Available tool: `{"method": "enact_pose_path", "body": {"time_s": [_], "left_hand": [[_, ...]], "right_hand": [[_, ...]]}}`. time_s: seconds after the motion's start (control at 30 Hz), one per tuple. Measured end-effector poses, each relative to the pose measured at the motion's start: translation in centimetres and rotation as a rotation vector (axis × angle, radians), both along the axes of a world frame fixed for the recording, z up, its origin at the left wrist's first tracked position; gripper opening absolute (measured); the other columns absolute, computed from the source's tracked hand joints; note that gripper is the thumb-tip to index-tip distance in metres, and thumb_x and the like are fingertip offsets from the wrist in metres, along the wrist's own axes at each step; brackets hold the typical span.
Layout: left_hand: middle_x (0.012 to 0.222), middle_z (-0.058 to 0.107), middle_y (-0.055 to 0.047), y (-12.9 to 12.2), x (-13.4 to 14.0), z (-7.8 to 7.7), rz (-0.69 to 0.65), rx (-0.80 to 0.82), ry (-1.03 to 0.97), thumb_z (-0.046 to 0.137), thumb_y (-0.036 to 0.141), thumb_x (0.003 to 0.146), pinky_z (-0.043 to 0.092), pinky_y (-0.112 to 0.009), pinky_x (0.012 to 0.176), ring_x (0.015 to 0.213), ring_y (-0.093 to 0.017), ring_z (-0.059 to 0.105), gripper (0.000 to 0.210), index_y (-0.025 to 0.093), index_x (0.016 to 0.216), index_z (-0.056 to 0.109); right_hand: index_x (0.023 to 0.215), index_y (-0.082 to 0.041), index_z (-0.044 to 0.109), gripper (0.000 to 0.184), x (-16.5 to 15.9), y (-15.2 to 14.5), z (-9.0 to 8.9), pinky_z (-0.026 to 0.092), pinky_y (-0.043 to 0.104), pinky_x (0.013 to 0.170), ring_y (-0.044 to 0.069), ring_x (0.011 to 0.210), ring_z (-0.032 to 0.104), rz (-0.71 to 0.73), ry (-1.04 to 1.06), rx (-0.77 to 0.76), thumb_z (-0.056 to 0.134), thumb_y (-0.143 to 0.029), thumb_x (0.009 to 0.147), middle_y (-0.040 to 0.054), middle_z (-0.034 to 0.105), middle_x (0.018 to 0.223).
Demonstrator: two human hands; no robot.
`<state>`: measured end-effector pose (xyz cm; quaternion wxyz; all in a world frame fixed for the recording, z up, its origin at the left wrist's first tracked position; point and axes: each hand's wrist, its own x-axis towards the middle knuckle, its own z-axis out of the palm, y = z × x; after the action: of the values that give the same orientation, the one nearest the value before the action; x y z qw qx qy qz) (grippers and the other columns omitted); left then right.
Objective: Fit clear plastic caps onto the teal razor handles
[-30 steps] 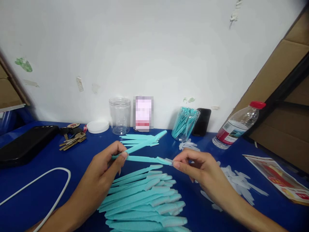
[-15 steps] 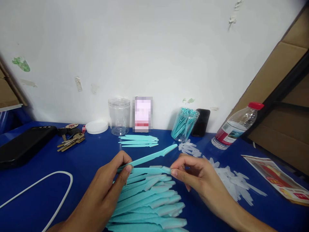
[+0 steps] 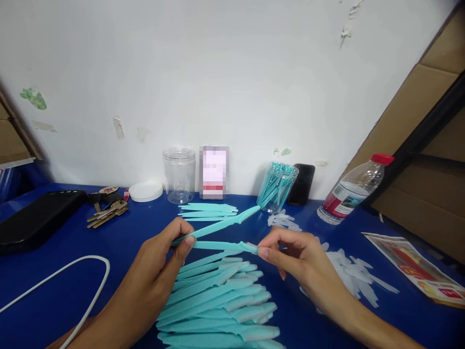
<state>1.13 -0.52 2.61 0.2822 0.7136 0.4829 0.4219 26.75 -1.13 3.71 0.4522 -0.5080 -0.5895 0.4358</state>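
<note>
My left hand pinches the handle ends of two teal eyebrow razors, which fan apart to the right. The upper razor slants up, its head free. The lower razor lies nearly level, and a clear blade cover sits at its tip. Between thumb and forefinger, my right hand grips the end of that cover. Beneath both hands, a pile of teal eyebrow razors spreads, heads to the right, with covers on many. Loose translucent covers lie beyond my right hand, partly hidden by it.
Several razors lie behind the hands. An open clear jar, a white lid, a jar of teal razors, a dark phone and a bottle line the back. Keys, a black power bank and a white cable are left.
Both hands and the two held razors have moved slightly; the lower razor now stands farther clear of the pile. The right hand remains at the cover on its tip.
</note>
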Motion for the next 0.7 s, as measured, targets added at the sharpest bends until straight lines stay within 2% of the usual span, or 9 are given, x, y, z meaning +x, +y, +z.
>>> {"method": "enact_pose_path", "body": {"time_s": [0.2, 0.33, 0.5, 0.57, 0.63, 0.7], "left_hand": [[0.076, 0.045, 0.004, -0.6, -0.5, -0.6, -0.106, -0.005, 0.079, 0.035, 0.051, 0.111, 0.043, -0.026, 0.063, 0.067, -0.017, 0.047, 0.037, 0.026, 0.088, 0.049], [0.077, 0.045, 0.004, -0.6, -0.4, -0.5, -0.076, -0.042, 0.045, 0.037, 0.054, 0.110, 0.043, -0.026, 0.065, 0.068, -0.017, 0.046, 0.037, 0.026, 0.090, 0.052], [0.098, 0.064, 0.000, -0.6, 0.3, 0.4, -0.061, -0.157, -0.123, 0.042, 0.056, 0.107, 0.046, -0.028, 0.079, 0.094, -0.022, 0.057, 0.036, 0.027, 0.094, 0.058], [0.092, 0.061, 0.001, -0.7, 0.4, 0.5, -0.046, -0.194, -0.116, 0.042, 0.058, 0.106, 0.044, -0.029, 0.076, 0.088, -0.021, 0.055, 0.036, 0.027, 0.094, 0.057], [0.080, 0.050, 0.003, -0.7, 0.4, 0.4, -0.027, -0.208, -0.060, 0.039, 0.062, 0.106, 0.041, -0.028, 0.070, 0.075, -0.020, 0.047, 0.039, 0.027, 0.092, 0.053], [0.077, 0.042, 0.004, -0.6, 0.4, 0.2, -0.005, -0.191, -0.014, 0.037, 0.063, 0.106, 0.038, -0.028, 0.069, 0.072, -0.019, 0.042, 0.041, 0.028, 0.091, 0.051]], "right_hand": [[0.072, -0.021, 0.075, 0.030, -0.2, -0.5, -0.1, 0.034, 0.026, 0.052, 0.013, 0.057, 0.040, 0.028, 0.030, -0.012, 0.088, -0.048, 0.077, -0.0044, 0.046, 0.061], [0.072, -0.020, 0.077, 0.030, -0.3, -0.4, -0.2, 0.034, 0.026, 0.052, 0.013, 0.059, 0.040, 0.034, 0.011, -0.008, 0.088, -0.048, 0.076, -0.0042, 0.046, 0.062], [0.074, -0.019, 0.078, 0.032, -0.4, -0.2, -0.3, 0.034, 0.025, 0.051, 0.012, 0.058, 0.040, 0.023, 0.014, -0.023, 0.089, -0.049, 0.075, -0.0042, 0.047, 0.062], [0.073, -0.018, 0.078, 0.033, -0.4, -0.3, -0.3, 0.033, 0.025, 0.050, 0.011, 0.057, 0.040, 0.026, 0.012, -0.030, 0.089, -0.049, 0.074, -0.0043, 0.047, 0.061], [0.073, -0.018, 0.077, 0.033, -0.4, -0.3, -0.1, 0.033, 0.024, 0.049, 0.011, 0.055, 0.040, 0.022, 0.015, -0.031, 0.089, -0.049, 0.074, -0.0046, 0.047, 0.059], [0.073, -0.018, 0.077, 0.033, -0.4, -0.4, 0.1, 0.033, 0.024, 0.049, 0.011, 0.053, 0.041, 0.016, 0.021, -0.028, 0.089, -0.049, 0.074, -0.0049, 0.047, 0.058]]}}
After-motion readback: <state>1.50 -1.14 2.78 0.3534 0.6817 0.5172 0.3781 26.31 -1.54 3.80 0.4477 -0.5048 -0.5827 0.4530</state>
